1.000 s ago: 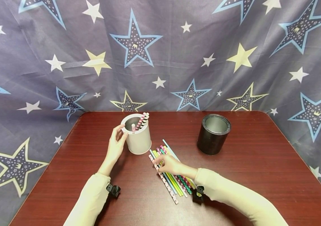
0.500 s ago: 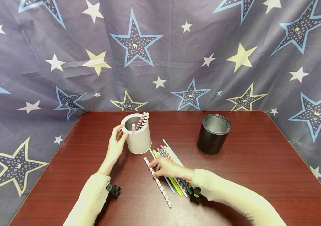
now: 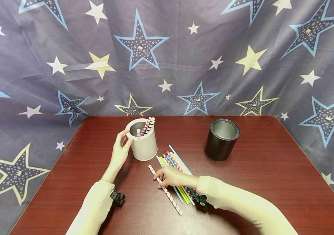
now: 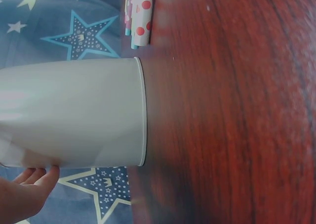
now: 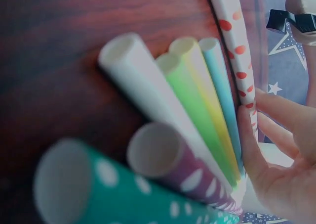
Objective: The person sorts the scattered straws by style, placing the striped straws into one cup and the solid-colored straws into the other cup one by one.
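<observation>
My left hand (image 3: 121, 148) holds the pale grey can (image 3: 144, 149) at its left side, fingertips at the rim. In the left wrist view the fingers (image 4: 47, 179) press against the can's wall. Several striped paper straws (image 3: 146, 126), pink and black, lean inside the can. My right hand (image 3: 171, 177) pinches a white paper straw with red dots (image 3: 171, 199) between thumb and fingers, low over the table. In the right wrist view this dotted straw (image 5: 237, 46) lies alongside the other straws, beside the light blue straw (image 5: 217, 68).
Right of the dotted straw lies a loose bundle of coloured straws, among them a lime straw (image 3: 183, 194) and a long light blue one (image 3: 180, 159). A black can (image 3: 220, 145) stands at the back right of the brown table (image 3: 258, 169). A star-patterned cloth (image 3: 173, 49) hangs behind.
My right hand has drawn the dotted straw left, away from the bundle, and slightly nearer to me, turning it a little. My left hand and the grey can have stayed in place.
</observation>
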A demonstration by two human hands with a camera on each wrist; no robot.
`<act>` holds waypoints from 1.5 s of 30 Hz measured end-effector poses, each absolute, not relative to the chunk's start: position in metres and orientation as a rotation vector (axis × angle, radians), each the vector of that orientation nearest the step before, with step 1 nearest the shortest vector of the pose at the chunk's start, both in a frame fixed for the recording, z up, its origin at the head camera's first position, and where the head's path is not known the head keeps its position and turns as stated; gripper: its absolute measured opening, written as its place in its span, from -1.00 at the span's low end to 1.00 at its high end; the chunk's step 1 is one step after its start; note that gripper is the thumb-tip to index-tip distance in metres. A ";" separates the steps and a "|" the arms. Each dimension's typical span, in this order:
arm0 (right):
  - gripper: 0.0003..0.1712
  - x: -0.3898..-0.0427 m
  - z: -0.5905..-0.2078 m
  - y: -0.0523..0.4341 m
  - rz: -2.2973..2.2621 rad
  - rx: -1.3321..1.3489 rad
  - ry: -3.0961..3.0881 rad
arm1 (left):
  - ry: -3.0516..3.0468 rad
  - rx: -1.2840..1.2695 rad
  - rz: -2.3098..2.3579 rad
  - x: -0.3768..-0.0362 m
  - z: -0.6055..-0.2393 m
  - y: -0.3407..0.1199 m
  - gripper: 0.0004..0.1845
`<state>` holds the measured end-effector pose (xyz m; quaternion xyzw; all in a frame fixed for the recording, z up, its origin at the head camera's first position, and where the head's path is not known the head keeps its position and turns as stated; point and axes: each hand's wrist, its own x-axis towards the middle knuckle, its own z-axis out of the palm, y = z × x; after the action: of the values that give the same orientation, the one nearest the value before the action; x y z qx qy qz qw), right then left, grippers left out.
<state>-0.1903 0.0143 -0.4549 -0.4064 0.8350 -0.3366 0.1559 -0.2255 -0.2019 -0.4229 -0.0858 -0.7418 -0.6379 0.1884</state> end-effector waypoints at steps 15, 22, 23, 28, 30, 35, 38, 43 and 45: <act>-0.66 -0.189 -0.455 0.015 -0.889 -1.154 2.453 | -2.117 -0.213 -1.802 -0.213 -0.405 -0.194 -0.60; -0.66 -0.188 -0.458 0.016 -1.083 -1.058 2.363 | -2.122 -0.211 -1.797 -0.212 -0.405 -0.195 -0.61; -0.65 -0.188 -0.459 0.016 -1.130 -1.024 2.335 | -2.123 -0.210 -1.797 -0.212 -0.405 -0.195 -0.61; -0.65 -0.187 -0.459 0.017 -1.292 -0.893 2.223 | -2.121 -0.209 -1.797 -0.211 -0.404 -0.195 -0.61; -0.65 -0.187 -0.457 0.018 -1.323 -0.873 2.200 | -2.121 -0.212 -1.797 -0.211 -0.404 -0.195 -0.61; -0.62 -0.188 -0.451 0.020 -1.417 -0.793 2.147 | -2.112 -0.221 -1.796 -0.212 -0.404 -0.194 -0.60; -0.62 -0.189 -0.447 0.022 -1.480 -0.718 2.135 | -2.112 -0.227 -1.796 -0.212 -0.404 -0.194 -0.60; -0.60 -0.190 -0.441 0.024 -1.545 -0.672 2.133 | -2.118 -0.218 -1.799 -0.212 -0.403 -0.193 -0.60; -0.58 -0.191 -0.440 0.026 -1.587 -0.678 2.112 | -2.117 -0.219 -1.801 -0.212 -0.402 -0.193 -0.60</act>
<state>-0.1905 0.0256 -0.4397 -0.2434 0.7579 -0.5694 0.2054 -0.2125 -0.1932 -0.4022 -0.0772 -0.7475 -0.6359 0.1758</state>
